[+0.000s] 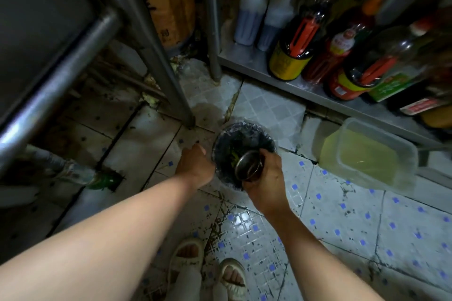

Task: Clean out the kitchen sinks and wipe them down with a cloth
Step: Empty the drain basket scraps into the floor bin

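The floor (342, 215) has pale tiles with little blue squares, and it is dirty with dark spots and wet patches. A low metal shelf (281, 78) at the top right holds many bottles. Two tall pale bottles (252, 14) stand at the back. A dark bottle with a yellow label (291, 58) stands near the shelf edge, and a red bottle (327, 58) is just beside it. A clear plastic box (371, 154) with yellow liquid sits on the floor under the shelf edge. Metal legs (156, 51) come down at the left. A brown sack (166, 0) leans behind them. Two feet in pale sandals (186, 254) stand at the bottom.
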The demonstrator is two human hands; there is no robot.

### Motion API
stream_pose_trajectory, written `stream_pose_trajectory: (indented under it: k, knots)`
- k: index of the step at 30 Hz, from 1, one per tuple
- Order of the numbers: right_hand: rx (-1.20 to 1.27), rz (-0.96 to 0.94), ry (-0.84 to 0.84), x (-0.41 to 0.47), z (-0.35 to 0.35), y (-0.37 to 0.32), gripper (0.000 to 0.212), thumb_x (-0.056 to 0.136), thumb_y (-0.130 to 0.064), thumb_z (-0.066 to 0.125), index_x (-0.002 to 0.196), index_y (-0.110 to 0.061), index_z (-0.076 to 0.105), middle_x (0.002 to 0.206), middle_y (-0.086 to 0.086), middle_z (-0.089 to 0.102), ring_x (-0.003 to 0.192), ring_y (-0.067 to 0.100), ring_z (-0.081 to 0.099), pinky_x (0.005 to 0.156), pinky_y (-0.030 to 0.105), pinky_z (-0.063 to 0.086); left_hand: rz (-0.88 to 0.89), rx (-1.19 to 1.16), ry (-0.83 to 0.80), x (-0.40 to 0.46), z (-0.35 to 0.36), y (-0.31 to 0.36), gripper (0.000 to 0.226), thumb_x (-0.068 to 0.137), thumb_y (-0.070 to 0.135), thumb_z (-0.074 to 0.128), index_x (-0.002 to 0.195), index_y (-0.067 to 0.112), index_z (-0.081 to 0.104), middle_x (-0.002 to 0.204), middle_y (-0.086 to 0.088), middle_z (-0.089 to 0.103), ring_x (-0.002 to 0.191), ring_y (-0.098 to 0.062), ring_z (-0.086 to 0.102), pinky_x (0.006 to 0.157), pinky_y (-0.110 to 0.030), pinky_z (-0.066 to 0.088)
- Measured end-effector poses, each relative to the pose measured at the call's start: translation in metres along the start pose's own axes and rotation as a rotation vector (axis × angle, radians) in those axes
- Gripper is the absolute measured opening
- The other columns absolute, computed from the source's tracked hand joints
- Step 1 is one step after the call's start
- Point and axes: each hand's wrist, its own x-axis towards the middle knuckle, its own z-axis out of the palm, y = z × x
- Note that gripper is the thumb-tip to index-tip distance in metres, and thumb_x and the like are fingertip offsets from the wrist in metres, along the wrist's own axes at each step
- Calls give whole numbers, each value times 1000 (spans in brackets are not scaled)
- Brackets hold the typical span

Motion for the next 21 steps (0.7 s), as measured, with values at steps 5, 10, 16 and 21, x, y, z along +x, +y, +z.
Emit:
stream_pose_trajectory:
  k: [5, 10, 16, 21]
  knots:
    - [112, 15, -61, -34, -49, -50, 72, 62, 2, 80, 124, -20, 51, 128, 0, 49, 116, 17, 49, 94, 21, 38, 58, -73, -23, -66, -38, 30, 11, 92, 15, 53, 100, 16, 61, 115, -9, 64, 101, -25, 60, 90, -32, 49]
    - [137, -67, -58, -66, -111, -116, 69, 60, -11, 84, 120, -25, 53, 112, -8, 61, 105, 8, 53, 85, 19, 40, 72, -268, 29, -140, -85, 57, 20, 87, 30, 63, 105, 24, 68, 109, -1, 68, 102, -22, 61, 92, -33, 50]
    - [104, -277, -87, -112, -177, -185, 60, 66, -18, 82, 117, -26, 52, 113, -9, 61, 107, 8, 55, 92, 23, 42, 146, -432, 75, -224, -144, 81, 8, 84, 22, 65, 88, 23, 72, 84, 2, 72, 69, -11, 68, 65, -18, 52]
    - [86, -410, -150, -147, -219, -238, 60, 68, -23, 83, 117, -29, 49, 114, -11, 59, 106, 4, 54, 84, 7, 36, 159, -536, 174, -295, -191, 90, 6, 82, 11, 67, 81, 14, 71, 62, 0, 66, 47, -3, 61, 41, -11, 44]
